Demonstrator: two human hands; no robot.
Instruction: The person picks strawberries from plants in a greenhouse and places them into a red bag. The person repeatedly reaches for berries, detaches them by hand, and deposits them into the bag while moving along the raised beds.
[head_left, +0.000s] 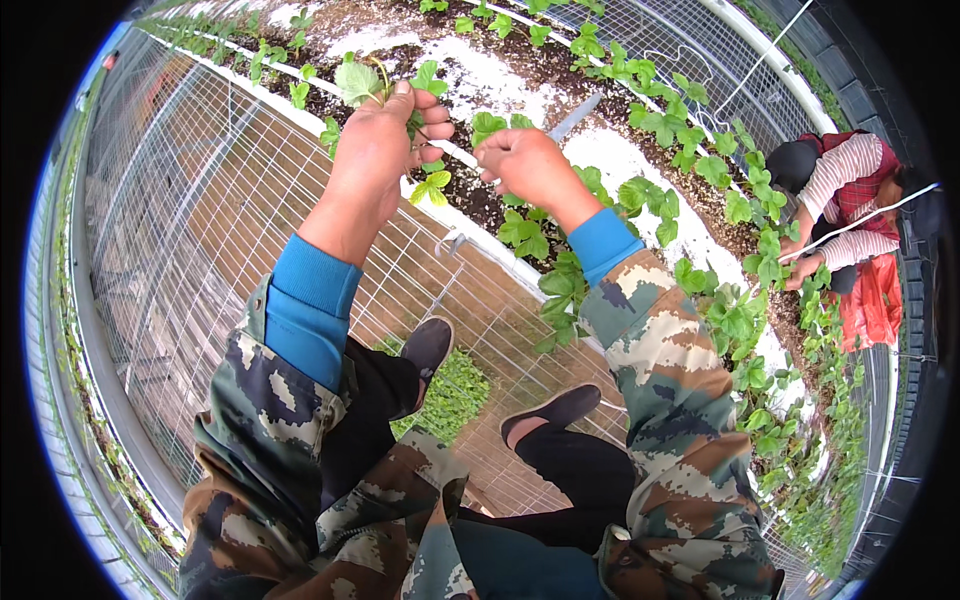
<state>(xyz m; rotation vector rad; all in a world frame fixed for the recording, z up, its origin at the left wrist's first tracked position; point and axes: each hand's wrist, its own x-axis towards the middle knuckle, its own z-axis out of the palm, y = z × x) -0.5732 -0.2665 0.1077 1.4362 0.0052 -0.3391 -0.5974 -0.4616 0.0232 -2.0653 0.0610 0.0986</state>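
My left hand (390, 131) pinches a strawberry leaf (358, 82) and its curled stem between thumb and forefinger. Its other fingers are loosely bent, with more leaf behind them. Just to the right, my right hand (525, 165) is curled, back upward, thumb against forefinger. A knife blade (575, 117) juts out from its far side; the handle is hidden in the fist. The two hands are close together but apart, above the near edge of a planting bed. A yellow-green leaf (430, 188) hangs below my left hand.
The bed has a white rim (491, 244), dark soil and white granules (480, 71). Strawberry plants (649, 199) line both sides. Wire mesh (247, 180) hangs at left, with a grey clip (450, 242) near the rim. A person (847, 184) works at right beside a red bag (870, 304).
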